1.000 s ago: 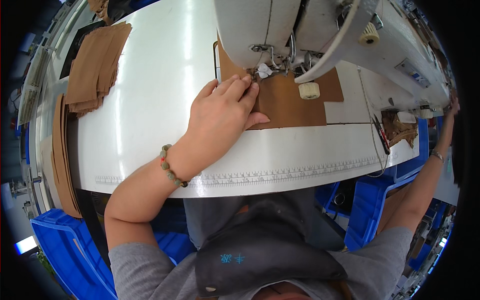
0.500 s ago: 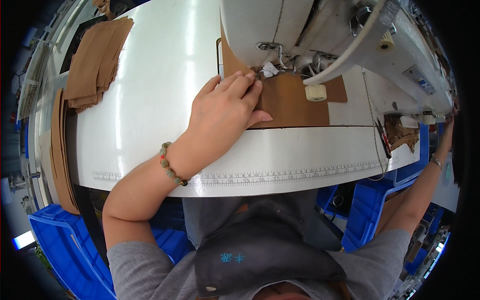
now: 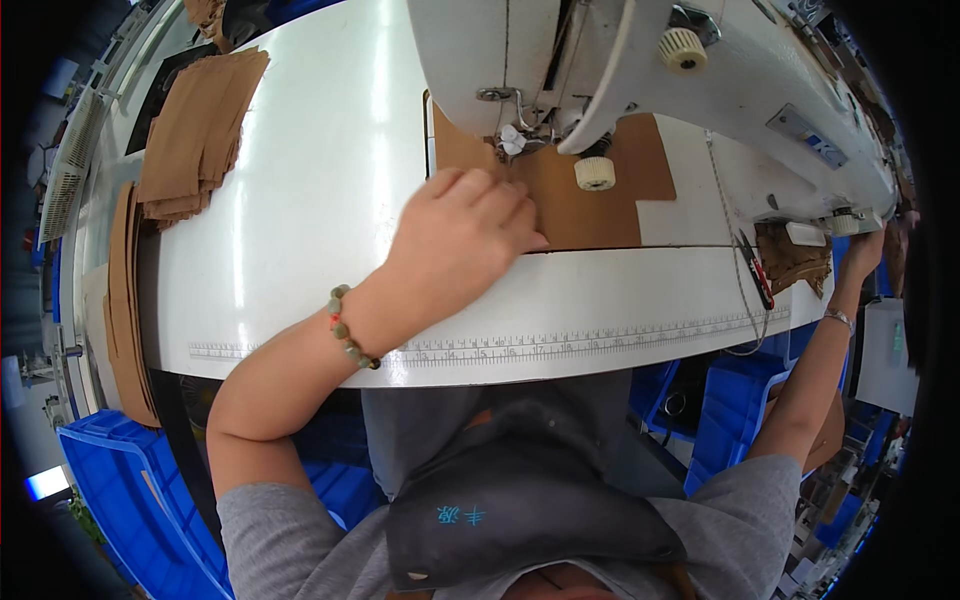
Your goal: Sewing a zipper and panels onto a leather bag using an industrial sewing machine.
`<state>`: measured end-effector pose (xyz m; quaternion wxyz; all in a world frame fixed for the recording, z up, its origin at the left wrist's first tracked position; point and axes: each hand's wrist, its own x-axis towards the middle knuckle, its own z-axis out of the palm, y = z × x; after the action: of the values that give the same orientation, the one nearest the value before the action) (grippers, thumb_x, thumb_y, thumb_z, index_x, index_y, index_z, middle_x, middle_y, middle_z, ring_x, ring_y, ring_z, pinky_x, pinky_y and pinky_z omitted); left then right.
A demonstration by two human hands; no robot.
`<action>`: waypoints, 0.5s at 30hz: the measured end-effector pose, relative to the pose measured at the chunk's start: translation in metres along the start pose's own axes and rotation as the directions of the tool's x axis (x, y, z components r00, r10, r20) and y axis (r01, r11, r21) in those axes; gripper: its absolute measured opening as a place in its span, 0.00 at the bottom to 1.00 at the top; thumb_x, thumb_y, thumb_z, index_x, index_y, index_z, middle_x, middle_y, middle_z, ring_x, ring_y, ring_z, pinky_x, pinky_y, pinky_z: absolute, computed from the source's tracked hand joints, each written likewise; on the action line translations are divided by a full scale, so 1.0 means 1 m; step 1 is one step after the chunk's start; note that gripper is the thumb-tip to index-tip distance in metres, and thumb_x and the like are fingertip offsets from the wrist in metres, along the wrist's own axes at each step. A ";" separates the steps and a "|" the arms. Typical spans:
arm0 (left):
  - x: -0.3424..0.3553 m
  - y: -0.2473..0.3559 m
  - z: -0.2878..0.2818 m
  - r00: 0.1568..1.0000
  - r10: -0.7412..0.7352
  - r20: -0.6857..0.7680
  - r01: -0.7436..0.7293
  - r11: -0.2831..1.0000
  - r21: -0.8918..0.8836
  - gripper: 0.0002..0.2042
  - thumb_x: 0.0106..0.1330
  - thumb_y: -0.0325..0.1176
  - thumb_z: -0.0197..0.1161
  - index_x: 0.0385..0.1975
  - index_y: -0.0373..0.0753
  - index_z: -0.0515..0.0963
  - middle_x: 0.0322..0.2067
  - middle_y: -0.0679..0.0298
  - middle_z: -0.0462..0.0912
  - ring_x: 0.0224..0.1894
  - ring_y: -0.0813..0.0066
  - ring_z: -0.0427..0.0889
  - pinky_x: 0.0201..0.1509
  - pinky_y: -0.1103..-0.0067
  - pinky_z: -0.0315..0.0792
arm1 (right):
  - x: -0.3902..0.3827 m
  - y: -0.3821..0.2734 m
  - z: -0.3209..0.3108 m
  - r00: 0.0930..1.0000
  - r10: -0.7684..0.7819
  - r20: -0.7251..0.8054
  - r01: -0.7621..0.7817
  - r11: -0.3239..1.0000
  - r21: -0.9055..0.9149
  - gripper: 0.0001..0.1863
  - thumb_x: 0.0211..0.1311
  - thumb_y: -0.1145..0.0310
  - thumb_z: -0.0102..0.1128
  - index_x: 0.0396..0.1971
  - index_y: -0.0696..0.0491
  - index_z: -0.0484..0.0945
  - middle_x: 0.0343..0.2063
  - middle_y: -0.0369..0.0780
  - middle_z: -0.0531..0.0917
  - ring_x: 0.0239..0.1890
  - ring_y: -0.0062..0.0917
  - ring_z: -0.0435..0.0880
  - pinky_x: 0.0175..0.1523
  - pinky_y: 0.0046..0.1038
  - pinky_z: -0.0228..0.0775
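Observation:
My left hand (image 3: 465,232), with a beaded bracelet on its wrist, rests on a flat brown panel (image 3: 600,215) under the sewing machine (image 3: 740,60). Its fingers are curled together just in front of the needle area, and the fingertips are hidden, so what they pinch cannot be made out. A small white piece (image 3: 512,140) sits by the presser foot, close to those fingers. My right hand (image 3: 864,254) is raised at the far right end of the machine, beside its head. Most of its fingers are hidden there.
A stack of brown pieces (image 3: 205,130) lies at the left of the white table (image 3: 310,200). More brown sheets (image 3: 125,310) stand along its left edge. Red-and-black snips (image 3: 757,272) lie near brown scraps (image 3: 795,262) on the right. Blue bins (image 3: 140,490) stand below.
My left hand's fingers have curled in and sit slightly lower. The right hand shows more fully at the machine's end. The whole view has shifted, so the machine appears further left.

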<state>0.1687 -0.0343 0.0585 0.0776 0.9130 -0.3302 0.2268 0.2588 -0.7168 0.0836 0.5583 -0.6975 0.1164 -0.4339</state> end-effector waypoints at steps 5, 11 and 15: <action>0.044 0.048 0.026 0.993 0.106 -0.056 -0.109 0.992 -0.056 0.31 0.60 0.57 0.70 0.52 0.34 0.83 0.52 0.57 0.87 0.58 0.58 0.84 0.53 0.69 0.80 | 0.005 0.004 -0.005 1.000 0.019 -0.010 -0.019 1.000 -0.006 0.25 0.82 0.57 0.46 0.64 0.61 0.74 0.60 0.45 0.80 0.61 0.33 0.82 0.66 0.33 0.76; 0.013 0.044 0.003 0.971 0.154 0.182 -0.084 0.936 -0.341 0.36 0.59 0.62 0.69 0.55 0.33 0.83 0.55 0.56 0.87 0.61 0.57 0.83 0.59 0.67 0.79 | -0.009 -0.034 -0.013 0.991 0.018 -0.136 -0.055 0.960 -0.274 0.29 0.80 0.51 0.50 0.63 0.63 0.76 0.60 0.47 0.80 0.60 0.35 0.83 0.66 0.33 0.75; -0.034 0.019 -0.031 0.969 0.181 0.168 -0.119 0.938 -0.325 0.34 0.58 0.61 0.71 0.52 0.36 0.85 0.54 0.58 0.88 0.60 0.57 0.85 0.62 0.67 0.79 | -0.079 -0.100 0.032 0.705 -0.708 -0.047 0.628 0.653 -0.424 0.23 0.84 0.63 0.40 0.55 0.65 0.81 0.53 0.51 0.86 0.53 0.39 0.86 0.60 0.35 0.78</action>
<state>0.1218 -0.0209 0.0703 0.1710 0.8789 -0.4369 0.0863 0.2026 -0.6093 0.1343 0.1976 -0.7347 -0.0110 -0.6489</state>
